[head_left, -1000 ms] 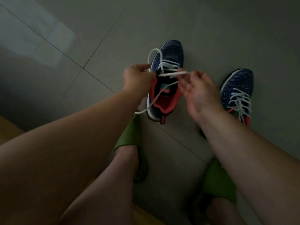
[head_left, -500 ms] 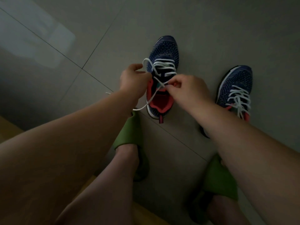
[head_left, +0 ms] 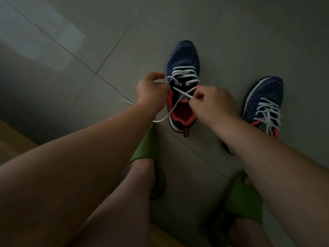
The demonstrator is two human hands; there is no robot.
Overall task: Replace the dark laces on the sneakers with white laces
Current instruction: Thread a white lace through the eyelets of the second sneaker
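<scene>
A navy mesh sneaker (head_left: 183, 57) with a coral lining stands on the floor, toe pointing away from me. A white lace (head_left: 185, 75) crosses its upper eyelets, and two strands cross over the tongue. My left hand (head_left: 151, 91) grips the sneaker's left side at the eyelets. My right hand (head_left: 211, 104) pinches the white lace at the right eyelets. One loose lace end (head_left: 162, 119) trails left under my left wrist. To the right a second navy sneaker (head_left: 265, 100) stands fully laced in white.
My feet wear green slippers (head_left: 147, 145) close behind the sneakers, the other slipper (head_left: 243, 198) at lower right. The grey tile floor (head_left: 89, 50) has grout lines. A wooden edge (head_left: 10, 139) shows at the lower left.
My right hand has drawn the lace down and across the tongue, so the strands now cross there. The loop that stood above the sneaker's left side is pulled flat. The left hand stays at the left eyelets.
</scene>
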